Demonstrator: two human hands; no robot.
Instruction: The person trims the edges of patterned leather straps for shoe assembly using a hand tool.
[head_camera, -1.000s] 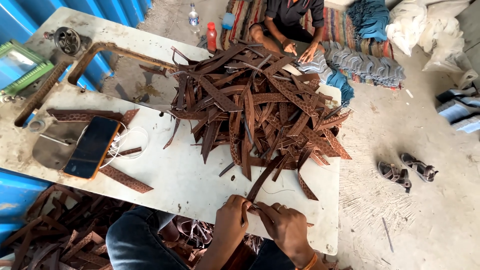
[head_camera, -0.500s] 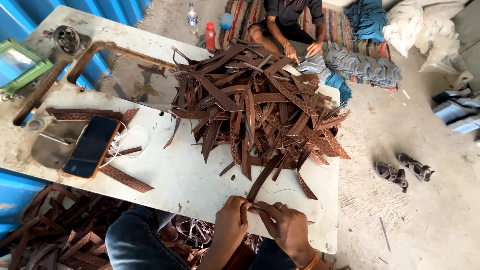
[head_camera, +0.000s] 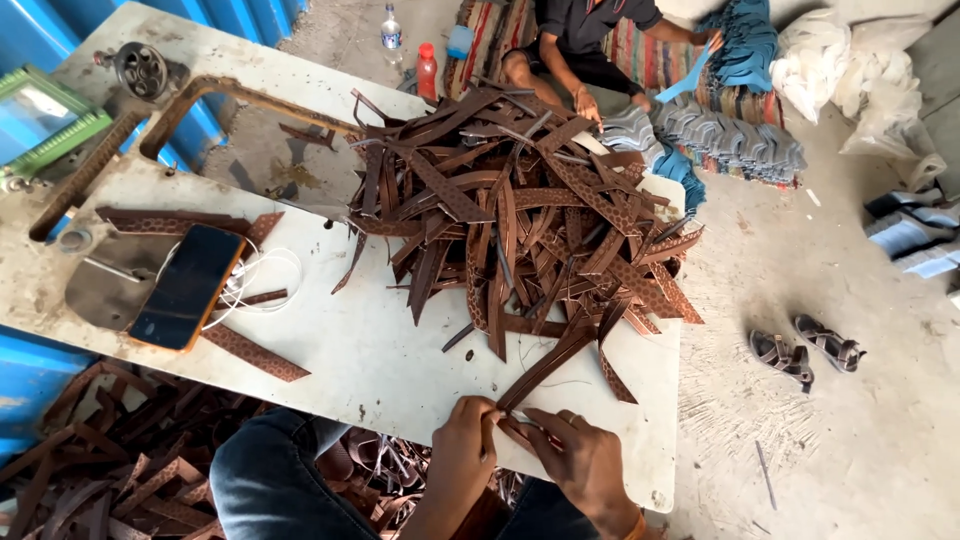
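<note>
Head view looking down: I see my left hand (head_camera: 462, 440) and right hand (head_camera: 580, 462) close together at the near edge of the white worktop (head_camera: 380, 350). Both pinch the near end of a long brown leather strip (head_camera: 545, 368), which runs away from the hands up and to the right until it meets the big pile of brown strips (head_camera: 520, 210) lying farther out on the worktop. The fingers of both hands are curled around that end, so neither hand is free.

Off to the left of my hands lies a phone (head_camera: 188, 286) with a white cable (head_camera: 265, 275) beside it, and a single patterned strip (head_camera: 255, 352) just nearer than the phone. Below the worktop edge, left of my knee, more strips cover the floor. Beyond the pile another person (head_camera: 590, 40) sits on the floor handling blue pieces (head_camera: 740, 140). Well to the right of my hands a pair of sandals (head_camera: 805, 350) rests on the concrete.
</note>
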